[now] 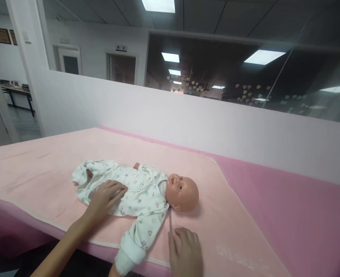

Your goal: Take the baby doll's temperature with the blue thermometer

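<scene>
Your flattened left hand (105, 195) seemingly steadies white-clothed plastic doll (145, 192); right hand (186, 248) by thin translucent stick (170, 221), grip unclear; move gently.

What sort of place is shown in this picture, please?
Perhaps an indoor training room for baby care: a baby doll lies on a pink cover, and beyond the white partition a sign is mounted above a doorway.

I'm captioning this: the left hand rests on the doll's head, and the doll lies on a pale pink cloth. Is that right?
Not quite: the head view shows the left hand resting on the patterned outfit of the doll, not its head. The doll lies on a pale pink cloth.
</scene>
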`<state>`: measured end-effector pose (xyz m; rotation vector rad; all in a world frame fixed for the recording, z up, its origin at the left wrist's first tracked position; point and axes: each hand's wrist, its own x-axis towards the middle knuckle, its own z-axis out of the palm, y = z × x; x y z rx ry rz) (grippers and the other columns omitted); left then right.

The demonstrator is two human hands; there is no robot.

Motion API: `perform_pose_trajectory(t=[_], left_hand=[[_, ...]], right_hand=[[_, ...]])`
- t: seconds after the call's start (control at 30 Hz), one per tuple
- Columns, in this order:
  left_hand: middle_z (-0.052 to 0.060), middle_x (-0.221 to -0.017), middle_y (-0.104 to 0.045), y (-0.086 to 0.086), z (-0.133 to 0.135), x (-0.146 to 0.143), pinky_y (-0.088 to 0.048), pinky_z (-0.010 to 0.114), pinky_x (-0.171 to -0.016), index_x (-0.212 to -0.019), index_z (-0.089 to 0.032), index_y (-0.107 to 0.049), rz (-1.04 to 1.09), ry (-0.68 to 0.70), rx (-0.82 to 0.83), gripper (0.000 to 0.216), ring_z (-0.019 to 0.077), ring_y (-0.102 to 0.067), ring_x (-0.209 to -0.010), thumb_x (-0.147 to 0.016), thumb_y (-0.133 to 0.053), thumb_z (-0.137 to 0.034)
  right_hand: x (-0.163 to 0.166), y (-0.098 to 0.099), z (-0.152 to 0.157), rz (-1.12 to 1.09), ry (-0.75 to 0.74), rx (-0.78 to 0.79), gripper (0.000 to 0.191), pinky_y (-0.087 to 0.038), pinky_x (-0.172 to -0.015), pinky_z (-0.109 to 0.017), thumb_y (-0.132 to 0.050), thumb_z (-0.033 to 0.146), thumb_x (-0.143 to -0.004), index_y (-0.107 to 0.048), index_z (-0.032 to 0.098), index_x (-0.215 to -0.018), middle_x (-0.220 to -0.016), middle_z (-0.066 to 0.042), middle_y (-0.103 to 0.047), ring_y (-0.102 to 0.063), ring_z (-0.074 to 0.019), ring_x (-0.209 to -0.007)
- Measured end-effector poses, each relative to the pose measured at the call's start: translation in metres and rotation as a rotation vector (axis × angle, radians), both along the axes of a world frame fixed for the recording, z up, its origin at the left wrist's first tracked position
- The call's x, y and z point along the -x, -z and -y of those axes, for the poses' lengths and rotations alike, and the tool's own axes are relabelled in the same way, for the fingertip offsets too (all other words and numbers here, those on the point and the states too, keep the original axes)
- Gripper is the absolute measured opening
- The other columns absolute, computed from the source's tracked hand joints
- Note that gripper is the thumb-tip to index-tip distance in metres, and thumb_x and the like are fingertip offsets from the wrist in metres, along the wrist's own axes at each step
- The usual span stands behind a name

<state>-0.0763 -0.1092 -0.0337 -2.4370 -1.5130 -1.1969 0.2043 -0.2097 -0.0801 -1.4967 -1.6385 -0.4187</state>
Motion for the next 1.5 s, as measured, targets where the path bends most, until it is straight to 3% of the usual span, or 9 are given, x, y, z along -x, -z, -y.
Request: perform_pose_trajectory(t=[0.2, 0.4, 0.5, 0.6, 0.77, 0.87, 1.07, 1.23, 1.5], left_hand=[[0.004, -0.093, -0.066, -0.023, -0.010, -0.013, -0.042, 0.035, -0.079, -0.091, -0.023, -0.065, 0.104, -0.004, 0.021, 0.028, 0.0229, -0.057, -0.088, -0.085, -0.044, -0.041], [0.006, -0.093, -0.068, -0.049, -0.069, -0.068, -0.045, 0.031, -0.077, -0.090, -0.019, -0.066, 0.478, 0.235, 0.244, 0.031, 0.0224, -0.060, -0.088, -0.078, -0.051, -0.044], [0.005, -0.074, -0.068, -0.038, -0.094, -0.088, -0.046, 0.031, -0.068, -0.085, -0.015, -0.068, 0.561, 0.318, 0.394, 0.035, 0.0209, -0.060, -0.073, -0.074, -0.052, -0.045], [0.004, -0.076, -0.069, -0.025, -0.103, -0.089, -0.046, 0.030, -0.069, -0.081, -0.017, -0.070, 0.493, 0.367, 0.426, 0.030, 0.0206, -0.061, -0.075, -0.071, -0.056, -0.043], [0.003, -0.065, -0.066, -0.014, -0.106, -0.074, -0.043, 0.034, -0.081, -0.086, -0.018, -0.069, 0.597, 0.326, 0.407, 0.033, 0.0200, -0.061, -0.076, -0.074, -0.053, -0.044], [0.004, -0.067, -0.066, -0.012, -0.109, -0.072, -0.041, 0.037, -0.085, -0.088, -0.017, -0.069, 0.639, 0.302, 0.407, 0.037, 0.0209, -0.060, -0.079, -0.074, -0.053, -0.047], [0.003, -0.063, -0.065, -0.012, -0.110, -0.076, -0.044, 0.035, -0.079, -0.085, -0.017, -0.069, 0.667, 0.318, 0.430, 0.038, 0.0210, -0.061, -0.073, -0.070, -0.055, -0.050], [0.004, -0.064, -0.065, -0.012, -0.109, -0.077, -0.045, 0.033, -0.075, -0.086, -0.016, -0.068, 0.687, 0.357, 0.436, 0.037, 0.0205, -0.062, -0.073, -0.071, -0.055, -0.048], [0.004, -0.066, -0.066, -0.014, -0.106, -0.078, -0.046, 0.032, -0.074, -0.083, -0.016, -0.068, 0.674, 0.359, 0.430, 0.034, 0.0201, -0.062, -0.072, -0.072, -0.055, -0.046]], right_hand=[[0.011, -0.013, -0.006, 0.120, 0.069, 0.170, 0.013, -0.040, -0.058, -0.029, -0.047, 0.020, -0.078, -0.049, 0.021, -0.064, -0.065, -0.004, -0.057, -0.056, -0.0197, -0.062], [-0.012, -0.030, 0.005, 0.030, 0.094, 0.336, 0.020, -0.029, -0.042, -0.024, -0.037, 0.018, -0.081, -0.045, 0.022, -0.063, -0.057, 0.000, -0.055, -0.050, -0.0136, -0.044], [-0.032, -0.058, 0.014, -0.101, 0.120, 0.341, 0.022, -0.025, -0.040, -0.024, -0.037, 0.029, -0.084, -0.043, 0.024, -0.064, -0.047, 0.003, -0.048, -0.044, -0.0132, -0.038], [-0.051, -0.101, 0.019, -0.331, 0.099, 0.256, 0.029, -0.024, -0.040, -0.023, -0.040, 0.039, -0.083, -0.038, 0.023, -0.058, -0.044, 0.005, -0.040, -0.038, -0.0117, -0.039], [-0.073, -0.155, 0.003, -0.947, -0.211, 0.131, 0.041, -0.020, -0.036, -0.023, -0.045, 0.043, -0.076, -0.023, 0.023, -0.047, -0.039, 0.008, -0.021, -0.021, -0.0075, -0.036], [-0.069, -0.156, -0.011, -0.957, -0.212, 0.096, 0.043, -0.018, -0.036, -0.023, -0.048, 0.042, -0.074, -0.021, 0.024, -0.047, -0.041, 0.008, -0.018, -0.018, -0.0068, -0.038], [-0.052, -0.139, -0.024, -0.831, -0.298, 0.259, 0.050, -0.018, -0.036, -0.022, -0.048, 0.053, -0.075, -0.025, 0.022, -0.045, -0.037, 0.007, -0.024, -0.022, -0.0058, -0.035], [-0.044, -0.151, -0.021, -0.963, -0.298, 0.243, 0.050, -0.020, -0.036, -0.022, -0.050, 0.051, -0.076, -0.024, 0.022, -0.045, -0.036, 0.008, -0.023, -0.022, -0.0051, -0.034], [-0.040, -0.157, -0.019, -0.903, -0.326, 0.290, 0.052, -0.021, -0.035, -0.022, -0.052, 0.052, -0.074, -0.025, 0.022, -0.042, -0.034, 0.008, -0.023, -0.020, -0.0048, -0.033]])
